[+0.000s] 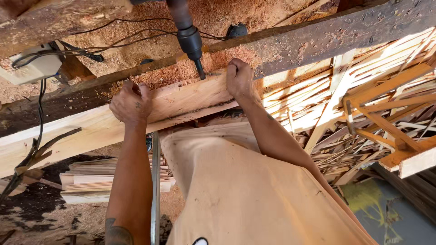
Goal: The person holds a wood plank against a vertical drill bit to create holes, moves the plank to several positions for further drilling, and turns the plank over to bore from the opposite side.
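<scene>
Left hand (131, 102) clamped over pale plank (181, 97) at 9 o'clock of bit | right hand (239, 78) fisted on plank's far edge at 3 o'clock, steadying it | drill bit (200, 69) meets plank top between hands | dark beam (318, 41) backs plank at 12.

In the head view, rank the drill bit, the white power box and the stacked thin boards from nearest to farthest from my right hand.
From the right hand:
1. Drill bit, just to its left.
2. Stacked thin boards, lower left, under the plank.
3. White power box, far left.
</scene>
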